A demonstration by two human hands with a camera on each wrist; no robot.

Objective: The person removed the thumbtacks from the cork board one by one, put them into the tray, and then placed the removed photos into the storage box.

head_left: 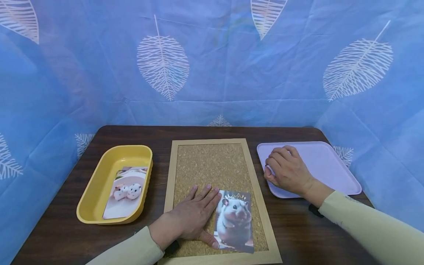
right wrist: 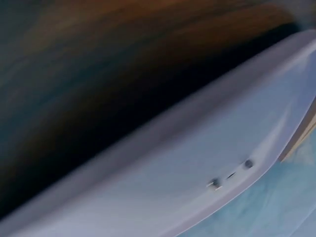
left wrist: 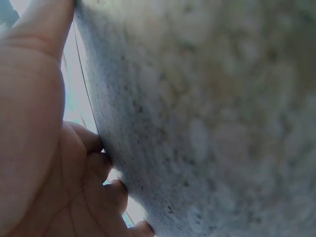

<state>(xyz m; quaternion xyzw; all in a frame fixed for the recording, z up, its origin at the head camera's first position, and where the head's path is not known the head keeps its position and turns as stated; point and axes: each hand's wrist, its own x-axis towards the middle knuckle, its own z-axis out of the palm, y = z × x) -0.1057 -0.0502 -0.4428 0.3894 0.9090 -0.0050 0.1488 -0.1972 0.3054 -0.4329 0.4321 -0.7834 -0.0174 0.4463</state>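
Observation:
My left hand [head_left: 195, 213] lies spread flat on a cork board [head_left: 212, 162] with a pale wooden frame. Its index fingertip meets the upper left corner of a hamster photo card [head_left: 235, 224], and the thumb touches the card's lower left edge. In the left wrist view, the fingers [left wrist: 116, 195] reach along the blurred cork surface. Over the left part of a lilac tray [head_left: 331, 165], my right hand [head_left: 288, 169] has its fingers curled; I cannot tell whether they hold anything. The right wrist view shows small dark, shiny pieces [right wrist: 215, 184] on the tray, but no hand.
A yellow tray [head_left: 89, 191] stands left of the board, with a photo card of two small hamsters [head_left: 126, 193] leaning inside. All of it sits on a dark wooden table [head_left: 159, 176]. A blue leaf-patterned cloth [head_left: 232, 73] hangs behind and at both sides.

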